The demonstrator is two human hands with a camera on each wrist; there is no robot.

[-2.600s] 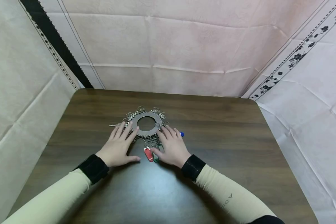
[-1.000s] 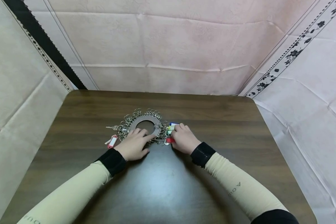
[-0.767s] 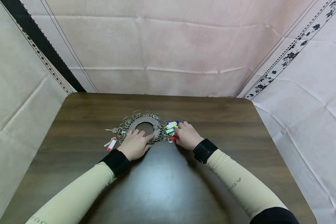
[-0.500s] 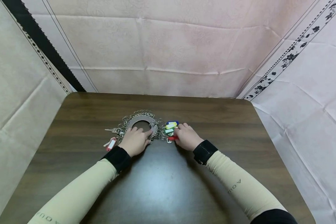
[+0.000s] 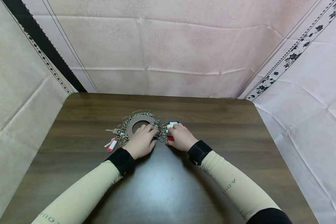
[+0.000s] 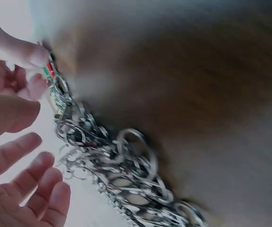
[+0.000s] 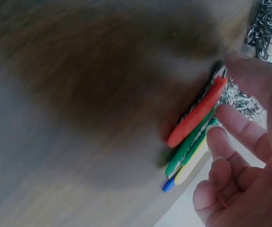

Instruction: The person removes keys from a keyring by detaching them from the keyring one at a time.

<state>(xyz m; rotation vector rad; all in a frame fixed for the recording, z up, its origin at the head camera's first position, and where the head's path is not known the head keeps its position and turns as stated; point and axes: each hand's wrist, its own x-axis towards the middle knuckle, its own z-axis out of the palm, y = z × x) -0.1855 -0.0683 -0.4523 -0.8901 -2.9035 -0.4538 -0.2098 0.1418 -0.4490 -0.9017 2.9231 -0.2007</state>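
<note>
The flat grey ring (image 5: 141, 118), fringed with small metal rings (image 5: 124, 124), lies on the table (image 5: 156, 193) near the middle of the head frame, its lower right covered by the left hand (image 5: 142, 141); that hand's grip is spread – thumb apart from loosely bent fingers; just right of the ring sit a red tag (image 7: 197, 116), green tags (image 7: 191, 146), a yellow tag (image 7: 191, 163) and a blue tag (image 7: 168, 184); the right hand (image 5: 182, 137) is at them, thumb and bent fingers around their upper end in the right wrist view – whether this grip pinches them I cannot tell; left of the ring lie a key (image 5: 110, 130) and a red-edged tag (image 5: 112, 145); pale cloth (image 5: 168, 46) fills the top of the frame.
</note>
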